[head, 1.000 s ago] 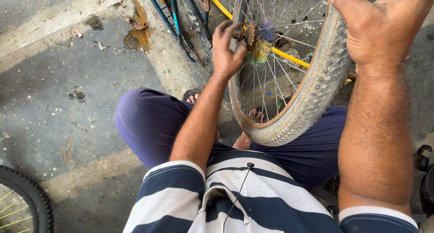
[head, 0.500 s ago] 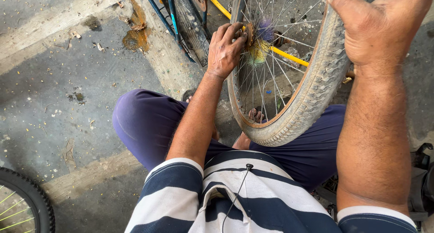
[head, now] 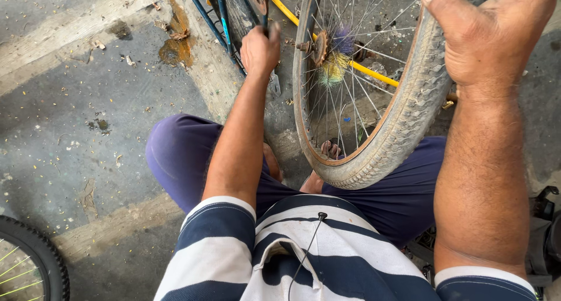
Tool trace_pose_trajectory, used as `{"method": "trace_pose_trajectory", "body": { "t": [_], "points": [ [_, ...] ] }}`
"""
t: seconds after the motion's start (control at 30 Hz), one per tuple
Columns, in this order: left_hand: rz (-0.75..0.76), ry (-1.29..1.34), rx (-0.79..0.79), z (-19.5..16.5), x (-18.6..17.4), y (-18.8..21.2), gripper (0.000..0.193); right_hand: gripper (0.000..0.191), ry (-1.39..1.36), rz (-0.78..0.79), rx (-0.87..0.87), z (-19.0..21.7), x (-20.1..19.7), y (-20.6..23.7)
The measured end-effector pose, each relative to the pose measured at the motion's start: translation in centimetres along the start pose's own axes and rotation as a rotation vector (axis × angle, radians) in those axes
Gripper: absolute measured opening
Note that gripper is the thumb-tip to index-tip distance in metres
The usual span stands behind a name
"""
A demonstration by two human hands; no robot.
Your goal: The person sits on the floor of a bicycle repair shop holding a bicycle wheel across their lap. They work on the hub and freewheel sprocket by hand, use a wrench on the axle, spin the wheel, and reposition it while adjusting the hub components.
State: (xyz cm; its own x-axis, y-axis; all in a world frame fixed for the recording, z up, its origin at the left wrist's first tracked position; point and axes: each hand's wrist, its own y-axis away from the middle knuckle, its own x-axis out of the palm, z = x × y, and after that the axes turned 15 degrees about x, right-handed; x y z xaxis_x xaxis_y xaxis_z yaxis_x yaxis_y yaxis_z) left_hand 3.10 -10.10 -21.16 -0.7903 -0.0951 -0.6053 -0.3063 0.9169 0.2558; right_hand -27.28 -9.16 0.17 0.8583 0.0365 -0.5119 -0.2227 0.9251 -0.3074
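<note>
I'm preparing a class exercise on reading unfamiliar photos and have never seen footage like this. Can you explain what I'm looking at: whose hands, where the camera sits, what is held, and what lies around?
There is no machine: the camera sits on a person's head and looks down over their striped shirt and knees. The right hand grips the worn grey tyre of a spoked bicycle wheel standing upright between the legs. The left hand reaches forward beside the wheel's hub, closed around something I cannot make out. Behind lie a blue bicycle frame and a yellow tube. The stained concrete floor holds another wheel at bottom left.
</note>
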Motion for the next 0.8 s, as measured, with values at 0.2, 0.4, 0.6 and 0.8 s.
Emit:
{"method": "trace_pose_trajectory", "body": {
  "t": [0.2,0.4,0.6,0.8],
  "points": [
    [-0.015,0.423,0.29,-1.2,1.7,1.5,0.043,0.033,0.026,0.003,-0.072,0.5,-0.1,0.2],
    [0.138,0.104,0.545,-2.3,2.9,1.1,0.027,0.031,0.009,0.011,-0.015,0.5,-0.4,0.3],
    [0.077,-0.112,0.722,-2.8,5.2,0.9,0.027,0.026,-0.026,0.046,-0.072,0.8,-0.4,0.4],
    [-0.256,0.076,0.349,-1.5,2.9,-0.1,0.032,0.012,0.012,0.065,-0.08,1.4,-0.6,0.6]
  ]
}}
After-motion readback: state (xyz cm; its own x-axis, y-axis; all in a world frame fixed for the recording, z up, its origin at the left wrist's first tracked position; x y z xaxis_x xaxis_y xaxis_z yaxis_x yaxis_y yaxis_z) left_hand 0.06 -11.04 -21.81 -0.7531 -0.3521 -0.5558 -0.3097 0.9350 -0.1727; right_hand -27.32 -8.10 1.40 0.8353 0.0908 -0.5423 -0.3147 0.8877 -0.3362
